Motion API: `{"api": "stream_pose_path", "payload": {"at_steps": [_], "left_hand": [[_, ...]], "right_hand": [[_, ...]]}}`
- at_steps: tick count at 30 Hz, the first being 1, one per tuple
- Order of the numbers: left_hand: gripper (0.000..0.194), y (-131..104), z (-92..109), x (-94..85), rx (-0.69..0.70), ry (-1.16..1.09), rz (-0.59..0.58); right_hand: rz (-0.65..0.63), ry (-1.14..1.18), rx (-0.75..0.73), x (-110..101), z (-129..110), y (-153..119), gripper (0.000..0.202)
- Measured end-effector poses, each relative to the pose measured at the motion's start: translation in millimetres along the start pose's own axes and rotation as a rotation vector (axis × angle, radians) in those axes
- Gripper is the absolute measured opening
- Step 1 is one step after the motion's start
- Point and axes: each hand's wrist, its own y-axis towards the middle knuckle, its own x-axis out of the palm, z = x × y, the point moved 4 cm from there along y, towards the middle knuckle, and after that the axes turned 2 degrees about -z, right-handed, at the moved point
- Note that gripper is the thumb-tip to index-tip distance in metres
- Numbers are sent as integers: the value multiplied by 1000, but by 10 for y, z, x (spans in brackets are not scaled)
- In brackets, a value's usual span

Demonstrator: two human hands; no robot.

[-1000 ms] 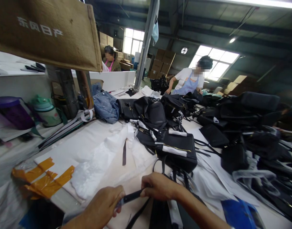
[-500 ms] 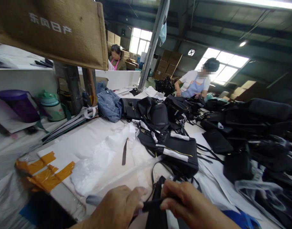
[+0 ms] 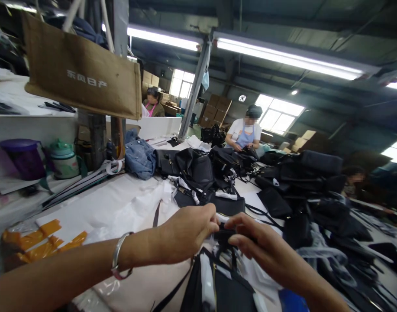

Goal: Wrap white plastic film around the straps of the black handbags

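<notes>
My left hand [image 3: 193, 229], with a metal bangle on the wrist, is closed in a pinch above the work surface. What its fingertips hold, if anything, is hidden. Just to its right, my right hand [image 3: 255, 238] has thumb and fingers apart, with nothing visible between them. Below both hands lies a black bag [image 3: 235, 288] with a gold zipper and white wrapping [image 3: 207, 281] along it. A thin black strap [image 3: 172, 294] trails from it to the lower left. Behind the hands lies another black bag [image 3: 229, 205], partly covered by them.
Black bags [image 3: 198, 167] crowd the far side, with a larger heap [image 3: 302, 173] at right. A denim item [image 3: 140, 158], a green-lidded bottle [image 3: 62, 160] and a purple container [image 3: 23, 160] stand left. A brown tote [image 3: 84, 73] hangs above. A co-worker [image 3: 245, 132] stands opposite.
Both hands have risen and moved away from me. The right fingers have come off the black strap they gripped. The view has tilted up, and the near bag shows more fully.
</notes>
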Motion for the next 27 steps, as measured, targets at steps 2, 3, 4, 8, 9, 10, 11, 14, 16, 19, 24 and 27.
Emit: {"api": "stream_pose_path", "payload": {"at_steps": [2, 3, 4, 8, 9, 10, 11, 14, 16, 19, 24, 27], "left_hand": [[12, 159, 108, -34, 37, -44, 23], [9, 218, 147, -29, 56, -72, 31], [9, 266, 179, -11, 75, -108, 34], [13, 399, 280, 117, 88, -341, 45], [12, 431, 317, 144, 76, -404, 57], [11, 466, 365, 164, 67, -458, 70], [10, 505, 425, 179, 64, -501, 84], [10, 637, 652, 197, 83, -548, 121], [13, 733, 800, 214, 106, -536, 136], [14, 887, 964, 297, 153, -520, 126], [8, 1109, 1048, 498, 152, -617, 74], [13, 1139, 973, 563, 97, -710, -39]], "right_hand": [[21, 79, 2, -71, 75, -83, 31], [23, 122, 1, -92, 117, -130, 33], [19, 167, -2, -107, 157, -181, 35], [24, 342, -14, -179, 285, -412, 40], [30, 380, -12, -207, 307, -471, 40], [37, 411, -11, -241, 322, -528, 39], [46, 432, -8, -278, 333, -580, 37], [103, 455, -9, -401, 338, -703, 33], [166, 439, -29, -471, 328, -751, 32], [242, 366, -81, -521, 307, -771, 33], [267, 424, -61, -488, 382, -739, 38], [211, 412, -15, -433, 458, -715, 35]]}}
